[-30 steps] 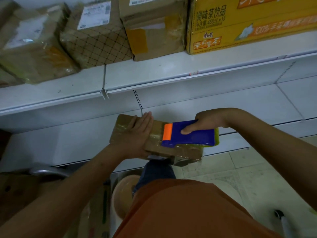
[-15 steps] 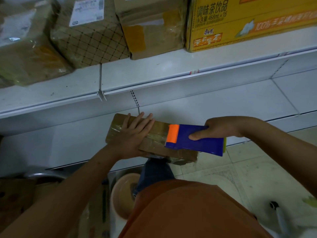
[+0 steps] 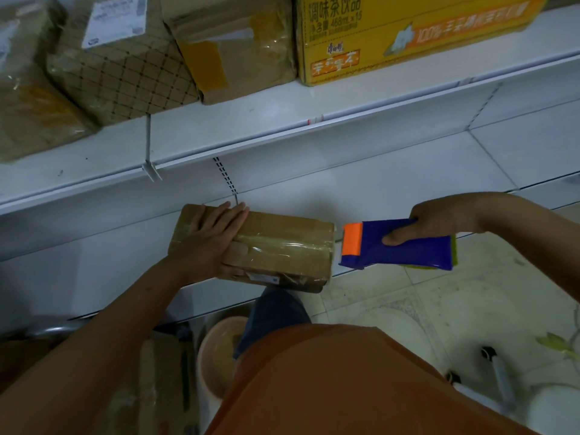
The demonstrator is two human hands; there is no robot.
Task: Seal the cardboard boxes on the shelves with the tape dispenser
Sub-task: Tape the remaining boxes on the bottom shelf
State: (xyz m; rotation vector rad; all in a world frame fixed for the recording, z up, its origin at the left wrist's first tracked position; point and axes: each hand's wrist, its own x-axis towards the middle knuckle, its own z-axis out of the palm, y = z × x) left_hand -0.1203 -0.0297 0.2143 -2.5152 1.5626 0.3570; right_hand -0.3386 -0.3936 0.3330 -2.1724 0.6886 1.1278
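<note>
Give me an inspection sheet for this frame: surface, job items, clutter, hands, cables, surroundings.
Surface: white lower shelf, bare where visible.
Job's things: taped cardboard box at the shelf edge; blue and orange tape dispenser just off its right end.
Clutter: pink basin and cardboard on the floor.
Hands: left hand rests flat on the box; right hand grips the dispenser.
Cables: nothing seen.
Surroundings: upper shelf with brown parcels and a yellow carton; tiled floor.

The left hand point(image 3: 209, 238) presses flat on a taped cardboard box point(image 3: 279, 246); the right hand point(image 3: 439, 222) grips a blue tape dispenser point(image 3: 398, 244) just beside its end.
</note>
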